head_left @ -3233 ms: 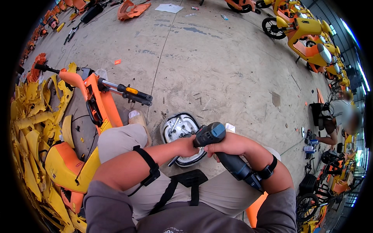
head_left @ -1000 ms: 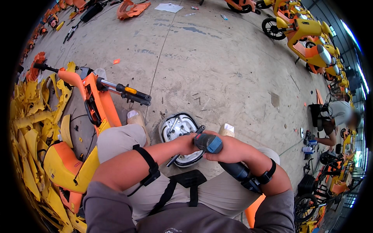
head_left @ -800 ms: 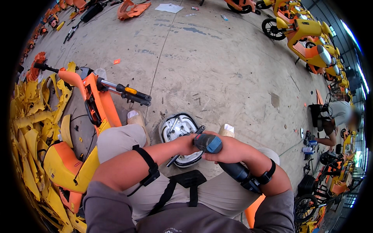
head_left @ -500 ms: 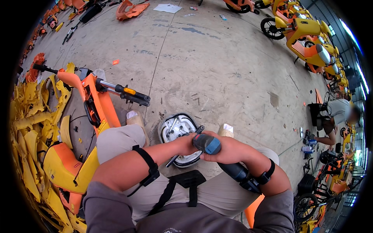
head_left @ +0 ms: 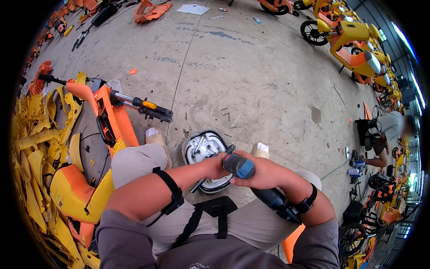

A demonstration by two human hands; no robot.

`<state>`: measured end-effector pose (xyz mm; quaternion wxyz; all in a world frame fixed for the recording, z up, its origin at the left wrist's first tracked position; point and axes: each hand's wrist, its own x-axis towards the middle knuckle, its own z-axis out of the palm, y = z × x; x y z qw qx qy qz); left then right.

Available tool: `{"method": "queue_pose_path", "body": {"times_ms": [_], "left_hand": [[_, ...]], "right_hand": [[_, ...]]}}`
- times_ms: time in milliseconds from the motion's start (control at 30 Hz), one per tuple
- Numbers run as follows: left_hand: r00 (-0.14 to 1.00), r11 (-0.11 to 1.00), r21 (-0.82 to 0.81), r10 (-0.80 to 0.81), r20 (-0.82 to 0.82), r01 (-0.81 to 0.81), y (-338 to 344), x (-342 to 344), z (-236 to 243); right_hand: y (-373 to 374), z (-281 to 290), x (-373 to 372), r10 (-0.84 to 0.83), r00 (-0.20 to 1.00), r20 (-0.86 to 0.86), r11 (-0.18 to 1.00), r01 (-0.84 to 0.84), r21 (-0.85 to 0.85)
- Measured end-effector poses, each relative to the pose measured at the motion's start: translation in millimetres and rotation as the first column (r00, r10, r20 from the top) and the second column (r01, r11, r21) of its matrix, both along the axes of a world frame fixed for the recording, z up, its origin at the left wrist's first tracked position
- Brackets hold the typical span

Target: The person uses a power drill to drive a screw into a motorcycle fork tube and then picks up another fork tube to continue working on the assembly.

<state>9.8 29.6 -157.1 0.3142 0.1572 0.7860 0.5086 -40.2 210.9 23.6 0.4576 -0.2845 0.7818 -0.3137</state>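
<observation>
My right hand (head_left: 265,174) is wrapped around the grip of a blue and black cordless drill (head_left: 239,166), whose body lies across the space between both hands. Its black battery end (head_left: 271,197) sits under my right wrist. Close against the drill's front, my left hand (head_left: 217,166) is closed on a dark metal bar (head_left: 231,148) that sticks out on both sides of it. Most of the left fingers and the drill's tip are hidden. Below the hands, a white, rounded tub-like part with a black rim (head_left: 206,144) rests on the floor between my feet.
An orange and yellow scooter frame (head_left: 117,119) leans at my left, beside a heap of yellow plastic panels (head_left: 38,157). Small scraps (head_left: 226,115) lie on the concrete ahead. Yellow scooters (head_left: 351,40) line the right, where another person (head_left: 387,130) crouches.
</observation>
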Motion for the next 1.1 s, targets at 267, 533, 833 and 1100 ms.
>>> {"method": "queue_pose_path", "body": {"times_ms": [267, 533, 833, 1100], "left_hand": [[0.995, 0.996, 0.04, -0.08, 0.055, 0.078, -1, 9, -15], [0.982, 0.983, -0.04, -0.179, 0.06, 0.181, -8, 5, 32], [0.972, 0.943, -0.294, -0.096, 0.216, 0.158, -12, -1, 29], [0.989, 0.951, -0.301, 0.11, 0.098, -0.076, -11, -2, 34]], "right_hand": [[-5, -2, -5, -0.103, 0.94, 0.325, 0.995, 0.092, 0.05], [-3, -9, -4, -0.105, 0.89, 0.443, 0.994, 0.096, 0.043], [-3, -9, -7, -0.168, 0.806, 0.567, 0.974, 0.224, -0.029], [-5, 3, -8, -0.344, 0.615, 0.709, 0.854, 0.519, -0.035]]}}
